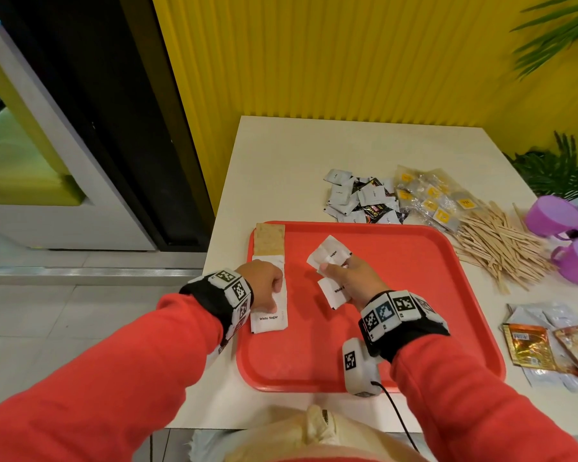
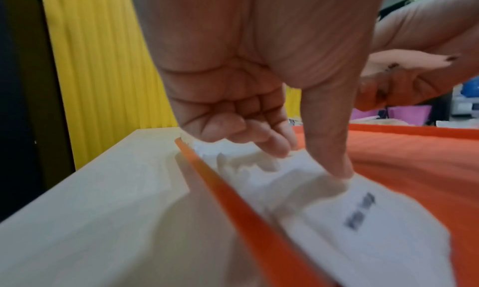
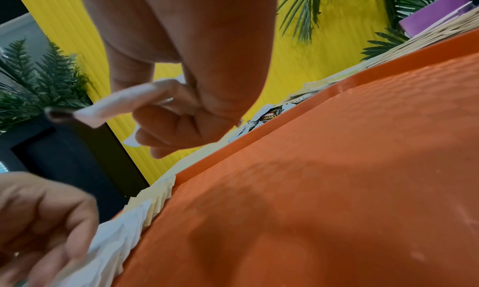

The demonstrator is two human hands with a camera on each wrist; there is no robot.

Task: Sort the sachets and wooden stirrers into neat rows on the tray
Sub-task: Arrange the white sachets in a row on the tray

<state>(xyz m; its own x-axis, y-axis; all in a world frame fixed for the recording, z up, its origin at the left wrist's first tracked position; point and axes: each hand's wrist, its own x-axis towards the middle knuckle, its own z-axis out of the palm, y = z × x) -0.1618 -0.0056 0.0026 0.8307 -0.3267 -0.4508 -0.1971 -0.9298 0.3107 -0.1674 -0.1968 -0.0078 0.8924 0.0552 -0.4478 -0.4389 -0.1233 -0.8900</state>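
Tray (image 1: 397, 328) edge on the left is where the row of white sugar sachets (image 1: 269, 315) sits, brown sachets (image 1: 269, 243) beyond them, rest of the red tray floor bare. Left hand (image 1: 264, 283) presses the row, index fingertip (image 2: 337, 168) straight down on a sachet, other fingers curled. Right hand (image 1: 354, 278) over mid-tray pinches a bunch of white sachets (image 1: 329, 255) between thumb and fingers. Only the head view shows the wooden stirrers (image 1: 501, 245) piled on the surface off the tray's right rim; the right wrist view shows the row's stacked edges.
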